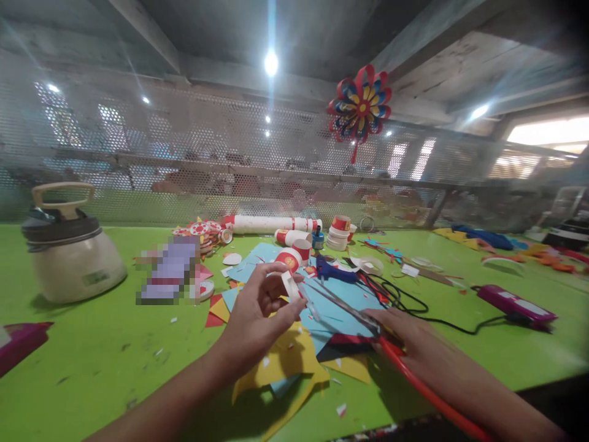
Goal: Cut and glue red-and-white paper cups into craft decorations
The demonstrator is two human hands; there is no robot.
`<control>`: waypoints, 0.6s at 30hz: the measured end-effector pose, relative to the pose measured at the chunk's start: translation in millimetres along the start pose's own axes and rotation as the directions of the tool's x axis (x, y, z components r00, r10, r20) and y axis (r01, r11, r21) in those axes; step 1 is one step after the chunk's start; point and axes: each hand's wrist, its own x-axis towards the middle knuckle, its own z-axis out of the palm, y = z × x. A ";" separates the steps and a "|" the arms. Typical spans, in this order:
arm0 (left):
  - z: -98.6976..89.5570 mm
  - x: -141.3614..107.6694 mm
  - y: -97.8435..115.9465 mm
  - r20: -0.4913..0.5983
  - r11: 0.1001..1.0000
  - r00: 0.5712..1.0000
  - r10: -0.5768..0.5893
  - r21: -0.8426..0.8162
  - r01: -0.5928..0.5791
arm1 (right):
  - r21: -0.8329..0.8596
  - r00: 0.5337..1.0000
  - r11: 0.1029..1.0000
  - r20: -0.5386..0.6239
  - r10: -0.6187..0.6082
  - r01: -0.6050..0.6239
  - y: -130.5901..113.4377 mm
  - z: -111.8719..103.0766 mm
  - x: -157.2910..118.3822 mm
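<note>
Between the thumb and fingers of my left hand [262,313] is a small white strip [291,287], probably paper. My right hand [409,337] is wrapped round a pair of scissors [343,304], whose blades are apart and point toward the strip without clearly touching it. A red band or cord [427,390] runs from the scissors' handle along my right forearm. Under both hands lie sheets of blue paper [343,310] and yellow paper [289,359], with small white scraps scattered on them. A blue glue gun [338,271] rests just beyond the scissors.
A large jug [73,264] stands at the left. Red and white paper cups [338,236] and a long white tube [262,224] are at the back. A black cable leads to a purple power strip [515,305] on the right. A paper flower [361,105] hangs above.
</note>
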 end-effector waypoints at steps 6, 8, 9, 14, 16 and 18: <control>-0.6 1.9 2.8 -0.025 0.999 1.000 -0.009 -0.041 0.008 | -0.080 0.997 0.996 0.072 0.040 -0.034 -2.6 5.0 12.5; -1.3 4.1 3.4 -0.041 0.997 0.998 -0.044 -0.066 0.041 | -0.076 0.996 0.997 0.086 0.030 -0.024 1.2 7.6 19.6; -1.8 5.3 3.6 -0.046 0.995 0.997 -0.064 -0.082 0.060 | -0.073 0.995 0.997 0.091 0.029 -0.022 3.3 9.3 23.7; -6.4 9.1 3.5 -0.020 0.972 0.989 -0.144 -0.189 0.138 | -0.070 0.994 0.997 0.102 0.037 -0.030 10.7 16.8 44.4; -9.6 9.6 2.4 -0.002 0.956 0.983 -0.183 -0.235 0.178 | -0.067 0.994 0.997 0.107 0.031 -0.024 11.6 17.7 50.0; -13.4 10.3 0.4 0.029 0.938 0.978 -0.207 -0.278 0.207 | -0.066 0.993 0.998 0.113 0.024 -0.017 12.0 17.4 53.6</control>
